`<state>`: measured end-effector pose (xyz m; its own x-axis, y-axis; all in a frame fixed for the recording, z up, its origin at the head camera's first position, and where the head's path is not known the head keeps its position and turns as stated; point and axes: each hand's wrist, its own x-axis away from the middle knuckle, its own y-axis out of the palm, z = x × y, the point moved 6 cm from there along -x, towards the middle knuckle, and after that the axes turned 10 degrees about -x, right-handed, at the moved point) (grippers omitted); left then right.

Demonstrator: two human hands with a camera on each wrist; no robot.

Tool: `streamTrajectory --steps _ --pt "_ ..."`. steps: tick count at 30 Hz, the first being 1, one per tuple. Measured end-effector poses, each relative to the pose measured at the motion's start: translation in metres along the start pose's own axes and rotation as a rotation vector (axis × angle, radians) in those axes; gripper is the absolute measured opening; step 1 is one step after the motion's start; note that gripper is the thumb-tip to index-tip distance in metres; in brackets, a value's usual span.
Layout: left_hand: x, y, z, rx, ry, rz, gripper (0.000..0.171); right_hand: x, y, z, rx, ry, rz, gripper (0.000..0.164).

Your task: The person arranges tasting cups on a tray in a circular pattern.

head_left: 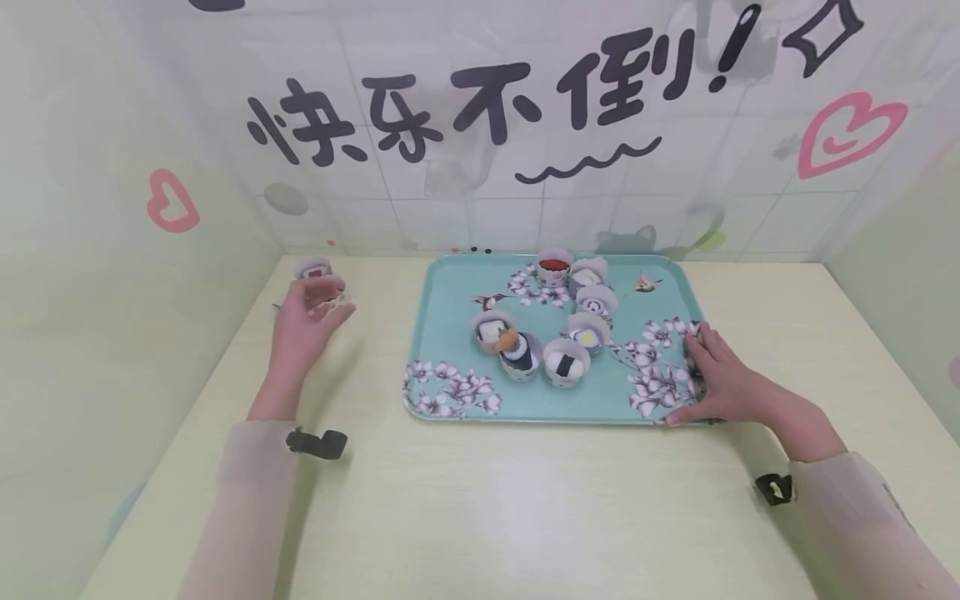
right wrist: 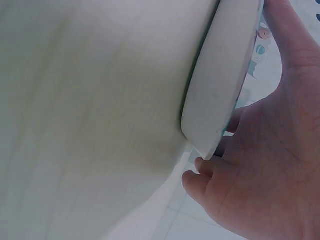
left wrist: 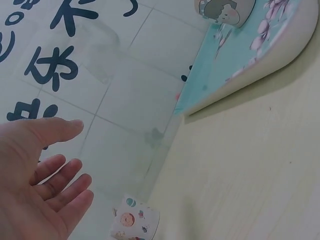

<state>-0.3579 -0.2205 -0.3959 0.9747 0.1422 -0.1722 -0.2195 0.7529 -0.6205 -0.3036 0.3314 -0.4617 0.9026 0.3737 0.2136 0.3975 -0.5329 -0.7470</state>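
Note:
My left hand (head_left: 311, 321) hovers at the far left of the table, next to small patterned paper cups. Its thumb and fingers are parted and loosely bent in the left wrist view, with nothing between them. One paper cup (head_left: 312, 268) shows just beyond the fingers; another is partly hidden behind them. My right hand (head_left: 723, 379) rests on the right front corner of a turquoise flowered tray (head_left: 450, 283), fingers spread over its rim. On the tray stand several paper cups holding food-like pieces, among them a red-filled cup (head_left: 554, 267) and one with a black-banded white piece (head_left: 567, 364).
The tray lies on a pale wooden table (head_left: 510, 500), close to the back wall (head_left: 480, 217), which is printed with large black characters. Side walls stand at left and right. A cup with an orange-topped dark piece (head_left: 517, 350) is near the tray's middle.

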Motion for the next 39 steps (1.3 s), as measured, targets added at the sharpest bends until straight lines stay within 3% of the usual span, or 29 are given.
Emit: streamTrajectory --steps 5,20,29,39 --pt "-0.004 -0.015 -0.011 -0.029 -0.057 0.081 0.056 0.0 0.0 -0.002 0.0 0.0 -0.001 0.137" --pt "-0.014 -0.043 -0.042 -0.15 -0.154 0.196 0.065 0.002 -0.002 -0.005 -0.001 0.009 -0.004 0.137" --pt "-0.015 -0.038 -0.066 -0.19 -0.255 0.137 0.082 0.001 -0.001 -0.006 0.002 0.01 -0.002 0.136" --pt "-0.019 -0.027 -0.087 -0.134 -0.339 0.066 0.086 0.002 0.0 -0.006 -0.004 0.008 0.005 0.136"
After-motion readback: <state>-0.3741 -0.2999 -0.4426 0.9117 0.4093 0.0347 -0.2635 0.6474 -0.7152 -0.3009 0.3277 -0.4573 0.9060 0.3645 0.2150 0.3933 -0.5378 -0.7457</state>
